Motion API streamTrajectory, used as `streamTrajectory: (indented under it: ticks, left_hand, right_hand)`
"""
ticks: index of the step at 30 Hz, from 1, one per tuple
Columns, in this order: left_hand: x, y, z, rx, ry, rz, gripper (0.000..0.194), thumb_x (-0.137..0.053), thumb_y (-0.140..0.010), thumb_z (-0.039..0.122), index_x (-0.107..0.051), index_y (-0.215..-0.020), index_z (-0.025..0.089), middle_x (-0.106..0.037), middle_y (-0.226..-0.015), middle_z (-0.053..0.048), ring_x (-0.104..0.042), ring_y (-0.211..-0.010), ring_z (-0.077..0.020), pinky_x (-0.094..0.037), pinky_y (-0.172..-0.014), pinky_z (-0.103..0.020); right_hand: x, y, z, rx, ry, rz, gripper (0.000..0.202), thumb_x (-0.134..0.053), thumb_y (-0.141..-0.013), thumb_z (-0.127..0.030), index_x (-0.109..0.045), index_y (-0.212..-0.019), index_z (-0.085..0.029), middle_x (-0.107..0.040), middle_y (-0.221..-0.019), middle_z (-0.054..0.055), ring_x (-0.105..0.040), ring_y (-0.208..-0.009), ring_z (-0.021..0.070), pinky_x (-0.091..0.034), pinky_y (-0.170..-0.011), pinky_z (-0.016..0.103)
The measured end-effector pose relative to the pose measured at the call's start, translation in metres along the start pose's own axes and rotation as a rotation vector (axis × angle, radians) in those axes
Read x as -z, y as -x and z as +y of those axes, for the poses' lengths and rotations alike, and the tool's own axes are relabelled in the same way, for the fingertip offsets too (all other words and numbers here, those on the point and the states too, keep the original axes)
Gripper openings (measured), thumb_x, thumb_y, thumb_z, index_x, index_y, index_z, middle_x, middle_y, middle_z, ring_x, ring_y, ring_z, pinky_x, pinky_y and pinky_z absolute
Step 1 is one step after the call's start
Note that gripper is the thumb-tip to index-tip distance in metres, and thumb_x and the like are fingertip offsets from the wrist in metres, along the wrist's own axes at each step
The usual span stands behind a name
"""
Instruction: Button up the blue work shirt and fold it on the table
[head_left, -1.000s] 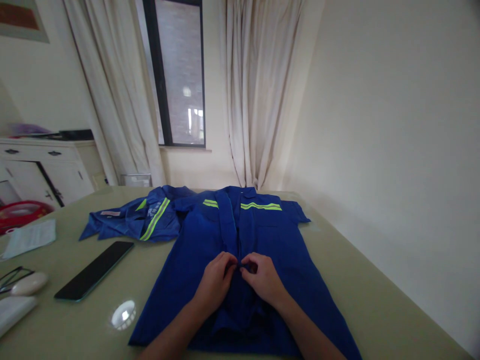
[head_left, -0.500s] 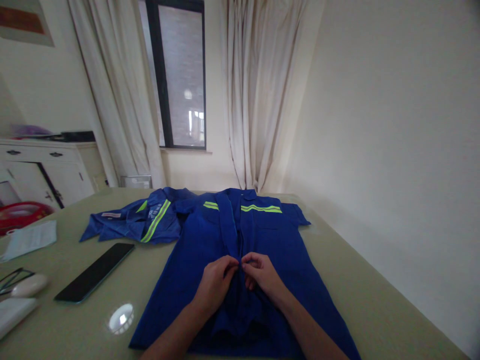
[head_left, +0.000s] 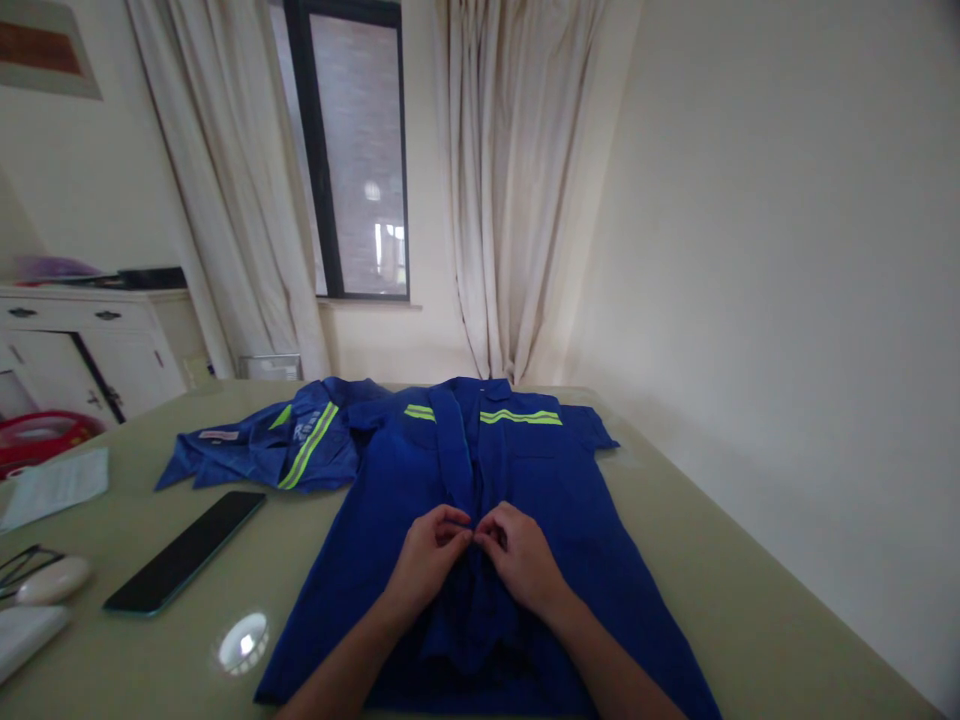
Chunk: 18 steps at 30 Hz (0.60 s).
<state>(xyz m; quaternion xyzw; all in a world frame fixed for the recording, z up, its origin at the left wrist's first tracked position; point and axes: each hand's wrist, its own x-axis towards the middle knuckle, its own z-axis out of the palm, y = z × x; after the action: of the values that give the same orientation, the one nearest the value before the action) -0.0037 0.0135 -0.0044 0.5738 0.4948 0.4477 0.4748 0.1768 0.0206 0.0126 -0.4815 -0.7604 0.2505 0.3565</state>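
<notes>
A blue short-sleeved work shirt (head_left: 577, 520) with yellow-green reflective stripes across the chest lies spread on the table, collar at the far end. Its front is partly parted at the upper chest. Around the middle of the front opening, my left hand (head_left: 435, 550) pinches one front edge of the shirt. My right hand (head_left: 519, 555) pinches the opposite edge, its fingertips close against those of the left. Whatever small fastening may be between the fingertips is hidden. Below the hands the cloth bunches up in folds.
Left of the shirt lies a second blue garment (head_left: 262, 445) with reflective stripes. Nearer on the left are a phone (head_left: 186, 552), a face mask (head_left: 60, 487), glasses (head_left: 26, 568), a white rounded object (head_left: 54, 581) and a red item (head_left: 49, 438). A wall (head_left: 787, 300) borders the table's right side.
My right hand's fingers have closed in and curled tighter at the front opening, meeting my left fingertips. The view has shifted slightly; the shirt lies as before.
</notes>
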Motion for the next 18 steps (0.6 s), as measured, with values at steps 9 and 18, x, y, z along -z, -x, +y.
streamTrajectory:
  ticks: [9,18]
  left_hand:
    - [0.007,0.008,0.009,-0.342,-0.501,-0.065,0.023,-0.053,-0.093,0.024,-0.07,-0.108,0.028,-0.076,-0.098,-0.002,-0.07,-0.09,-0.0195,-0.051,-0.084,-0.03]
    - [0.006,0.012,0.008,-0.412,-0.612,-0.188,0.022,-0.046,-0.1,0.022,-0.068,-0.098,0.026,-0.073,-0.097,0.0,-0.068,-0.092,-0.018,-0.048,-0.085,-0.027]
  right_hand:
    - [-0.007,-0.008,0.006,-0.383,-0.498,-0.077,0.01,-0.066,-0.078,-0.027,-0.068,-0.071,-0.019,-0.054,-0.059,-0.003,-0.048,-0.059,0.0133,-0.035,-0.059,0.026]
    - [-0.001,-0.004,0.005,-0.142,-0.163,-0.017,0.022,-0.056,-0.092,-0.035,-0.072,-0.103,-0.023,-0.068,-0.088,0.002,-0.062,-0.079,0.0169,-0.045,-0.073,0.027]
